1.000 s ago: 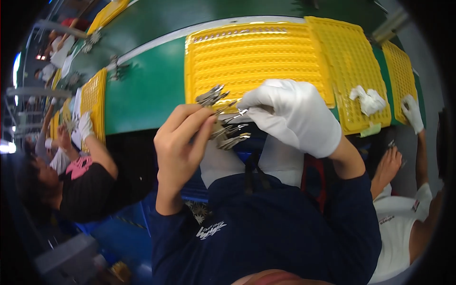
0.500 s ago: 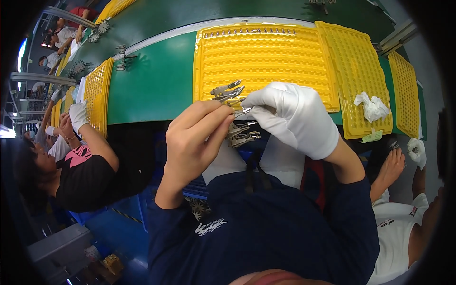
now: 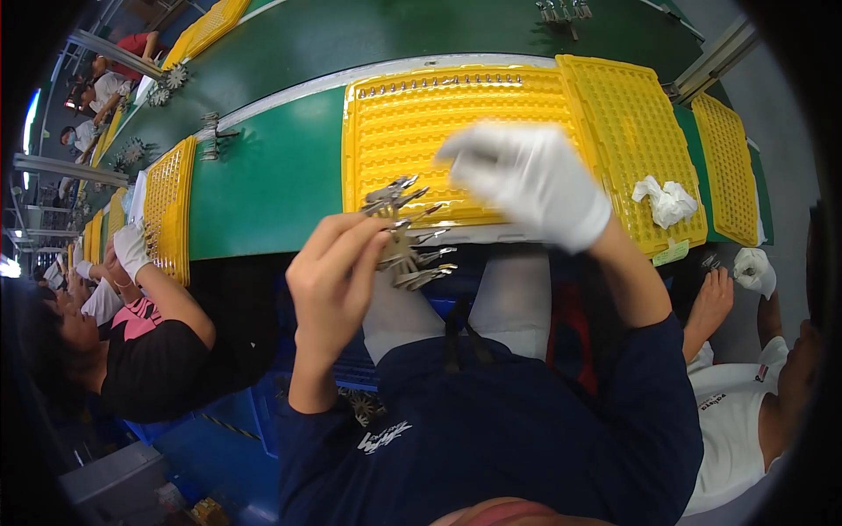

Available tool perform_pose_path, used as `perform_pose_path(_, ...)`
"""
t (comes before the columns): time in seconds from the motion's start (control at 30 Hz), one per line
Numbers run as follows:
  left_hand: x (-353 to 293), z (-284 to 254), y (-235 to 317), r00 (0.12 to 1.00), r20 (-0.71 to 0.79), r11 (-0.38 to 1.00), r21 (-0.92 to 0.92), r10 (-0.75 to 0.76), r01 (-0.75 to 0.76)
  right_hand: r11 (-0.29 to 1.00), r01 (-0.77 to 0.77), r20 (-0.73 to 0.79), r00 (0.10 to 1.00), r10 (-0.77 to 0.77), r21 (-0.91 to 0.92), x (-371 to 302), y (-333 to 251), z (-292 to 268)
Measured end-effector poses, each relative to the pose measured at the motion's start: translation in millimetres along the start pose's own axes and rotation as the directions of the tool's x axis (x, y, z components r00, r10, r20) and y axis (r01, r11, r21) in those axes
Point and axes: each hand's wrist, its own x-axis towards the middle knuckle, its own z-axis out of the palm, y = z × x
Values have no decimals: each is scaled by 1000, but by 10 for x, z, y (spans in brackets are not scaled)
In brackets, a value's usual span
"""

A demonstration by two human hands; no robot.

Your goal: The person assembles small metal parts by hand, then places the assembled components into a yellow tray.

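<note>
My bare left hand (image 3: 326, 282) is closed on a metal rack with several clip-like prongs (image 3: 405, 259), held out past the front edge of the table. Over the near part of a yellow moulded tray (image 3: 358, 149) is my right hand (image 3: 537, 186) in a white glove, apart from the rack. Motion smears its fingers, so whether they hold anything is hidden. Along the far side of that tray runs a row of small shiny metal pieces (image 3: 440, 83).
A second yellow tray (image 3: 627, 105) adjoins on the right, bearing a crumpled white cloth (image 3: 665, 202). Another metal rack (image 3: 212, 137) stands on the green table (image 3: 263, 175) to the left. Co-workers sit on both sides, a person in black (image 3: 158, 368) at left.
My right hand has moved away from the rack, up over the yellow tray. My left hand still holds the rack, now slightly lower and further left in view.
</note>
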Motion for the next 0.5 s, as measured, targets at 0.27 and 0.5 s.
perform_pose_path(0.27,-95,-277,-164,974,-77,973,-117,-211,202,770,-109,86,974,209,-629,389,1826,-771)
perform_pose_path(0.5,-197,-354,-254,968,-86,969,-98,-237,228,773,57,265,953,147,-632,463,2176,-769)
